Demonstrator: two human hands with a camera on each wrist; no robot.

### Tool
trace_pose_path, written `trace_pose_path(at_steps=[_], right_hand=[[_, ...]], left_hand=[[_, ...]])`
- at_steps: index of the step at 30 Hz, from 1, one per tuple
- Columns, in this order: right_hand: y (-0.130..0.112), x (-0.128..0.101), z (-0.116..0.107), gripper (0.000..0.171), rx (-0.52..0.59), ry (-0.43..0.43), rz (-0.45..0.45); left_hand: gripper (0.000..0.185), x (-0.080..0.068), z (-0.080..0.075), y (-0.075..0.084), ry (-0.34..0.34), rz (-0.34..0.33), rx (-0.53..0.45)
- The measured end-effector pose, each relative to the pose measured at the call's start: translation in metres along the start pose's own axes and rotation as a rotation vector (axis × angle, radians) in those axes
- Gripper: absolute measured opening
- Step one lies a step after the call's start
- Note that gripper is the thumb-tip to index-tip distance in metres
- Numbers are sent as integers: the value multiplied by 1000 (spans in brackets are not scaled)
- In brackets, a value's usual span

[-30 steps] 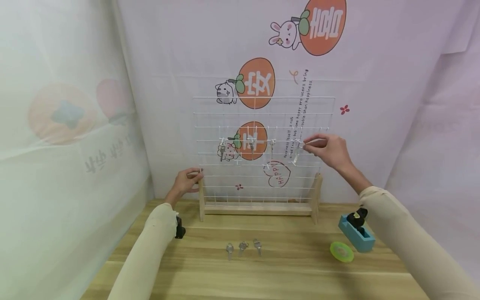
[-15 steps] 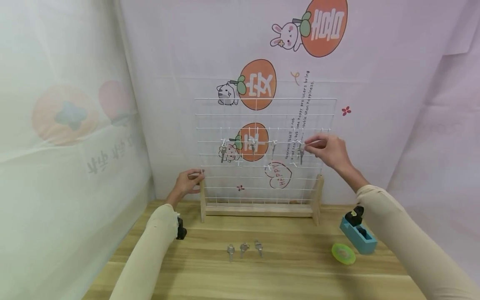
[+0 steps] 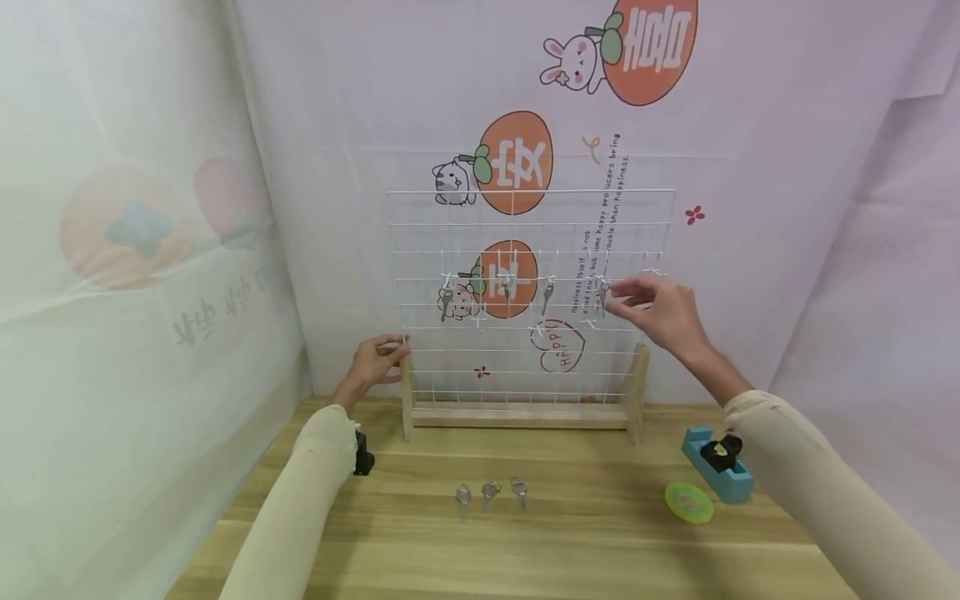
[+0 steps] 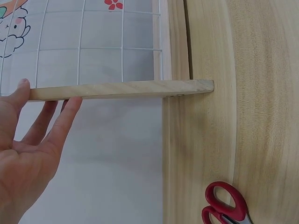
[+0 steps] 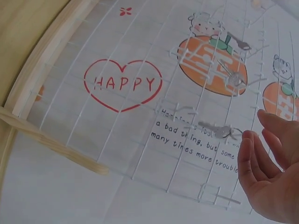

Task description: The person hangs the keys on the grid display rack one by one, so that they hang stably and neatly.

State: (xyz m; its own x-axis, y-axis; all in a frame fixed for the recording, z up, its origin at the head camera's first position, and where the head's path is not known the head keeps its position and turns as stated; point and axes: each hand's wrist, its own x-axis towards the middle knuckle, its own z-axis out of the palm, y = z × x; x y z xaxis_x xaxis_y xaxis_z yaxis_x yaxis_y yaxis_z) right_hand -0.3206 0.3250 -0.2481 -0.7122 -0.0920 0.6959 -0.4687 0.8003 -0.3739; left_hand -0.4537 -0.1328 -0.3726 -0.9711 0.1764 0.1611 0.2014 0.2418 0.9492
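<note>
A white wire grid rack (image 3: 525, 350) stands upright in a wooden frame. My left hand (image 3: 378, 360) grips its left wooden post (image 4: 126, 88), thumb on one side and fingers on the other. A silver key (image 5: 223, 133) hangs by its ring from a white hook at the grid's right part. My right hand (image 5: 271, 163) is beside this key, its thumb and fingertips parted, with nothing held between them. Further left on the same row hang three more keys, a left one (image 3: 447, 302), a middle one (image 3: 507, 288) and a right one (image 3: 548, 295).
Three loose keys (image 3: 491, 493) lie on the wooden table (image 3: 420, 550) before the rack. At right are a light-blue trough-shaped holder (image 3: 720, 475) and a yellow-green disc (image 3: 688, 502). Red-handled scissors (image 4: 226, 203) lie left of the rack. A printed white cloth (image 3: 352, 108) hangs behind.
The rightmost key went from slanting at my right fingertips to hanging straight down on its hook. My right fingers have spread away from it. The left hand keeps its grip on the post.
</note>
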Motion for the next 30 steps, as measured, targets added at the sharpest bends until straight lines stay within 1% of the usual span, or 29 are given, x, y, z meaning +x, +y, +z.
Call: trace_pose_path(at_steps=[3, 7, 14, 19, 26, 30], right_hand=[[-2, -9, 5, 32, 13, -21, -17], [-5, -22, 14, 33, 45, -64, -14], [-7, -47, 39, 33, 117, -144, -5], [-10, -63, 64, 32, 183, -209, -31], [-11, -87, 103, 26, 187, -294, -47], [-13, -101, 129, 22, 233, -350, -56]], left_hand=[[46, 0, 0, 0, -2, -7, -1], [46, 0, 0, 1, -11, -3, -9], [48, 6, -2, -1, -41, -21, -44], [48, 7, -5, 0, -23, -33, -45], [45, 6, -2, 0, -8, -22, -33], [45, 5, -2, 0, -12, -12, -30]])
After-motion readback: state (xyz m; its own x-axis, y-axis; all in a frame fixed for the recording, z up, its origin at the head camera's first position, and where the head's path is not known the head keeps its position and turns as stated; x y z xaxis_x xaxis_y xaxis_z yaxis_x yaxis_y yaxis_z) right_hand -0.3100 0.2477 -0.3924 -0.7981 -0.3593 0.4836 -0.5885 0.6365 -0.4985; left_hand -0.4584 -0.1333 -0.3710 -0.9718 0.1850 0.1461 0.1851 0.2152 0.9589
